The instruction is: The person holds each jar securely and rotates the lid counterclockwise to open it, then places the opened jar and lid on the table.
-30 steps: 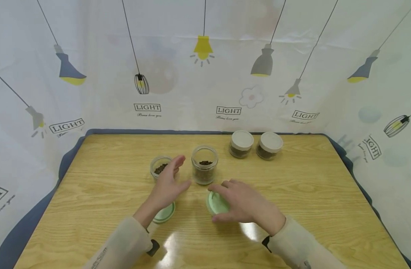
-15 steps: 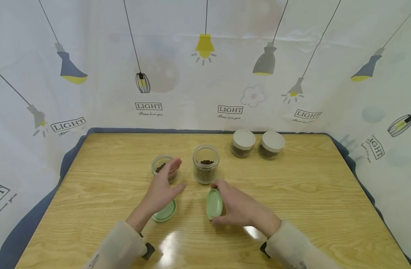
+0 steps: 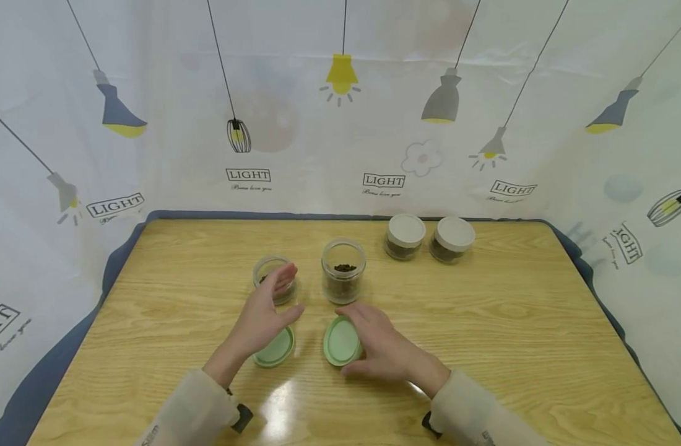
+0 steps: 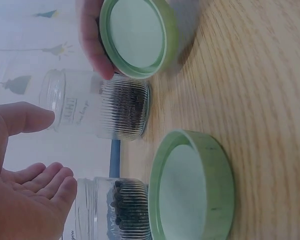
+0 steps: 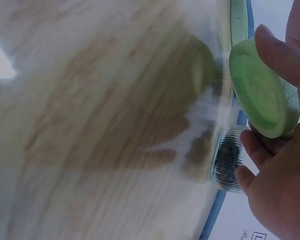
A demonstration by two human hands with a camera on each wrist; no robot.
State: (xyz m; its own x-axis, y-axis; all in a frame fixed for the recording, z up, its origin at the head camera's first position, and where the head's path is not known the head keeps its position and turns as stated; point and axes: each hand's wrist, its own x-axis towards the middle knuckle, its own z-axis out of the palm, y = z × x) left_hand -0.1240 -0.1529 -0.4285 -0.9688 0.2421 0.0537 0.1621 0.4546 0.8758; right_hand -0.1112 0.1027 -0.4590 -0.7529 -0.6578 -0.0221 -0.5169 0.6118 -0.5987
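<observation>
A: How was the nearest thing held, with the tall jar (image 3: 343, 282) taken as landmark?

B: By the right hand (image 3: 385, 342), a green lid (image 3: 342, 342) was gripped at its edge between thumb and fingers, tilted, just nearer the person than the tall jar. By that edge grip the lid's flat face was left uncovered, and its tilt was probably made easier to adjust. Whether the table (image 3: 541, 347) was touched by the lid could not be told.

A: And the left hand (image 3: 262, 317)?

B: It was held to the left of the tall jar and nearer, fingers loosely extended, with nothing gripped.

A: What was set below it?

B: A second lid (image 3: 275, 349), laid flat, left of the tall jar and nearer. Its rim seemed turned upward, perhaps so that its inner face was spared the table.

A: And farther off?

B: Left of the tall jar, a smaller jar (image 4: 115, 210) was placed; both were uncovered, and dark pieces (image 3: 345, 268) were seen in each. Behind and right of the tall jar, a white-lidded jar (image 3: 405, 235) and its twin (image 3: 453, 238) were set, presumably out of the hands' way.
</observation>
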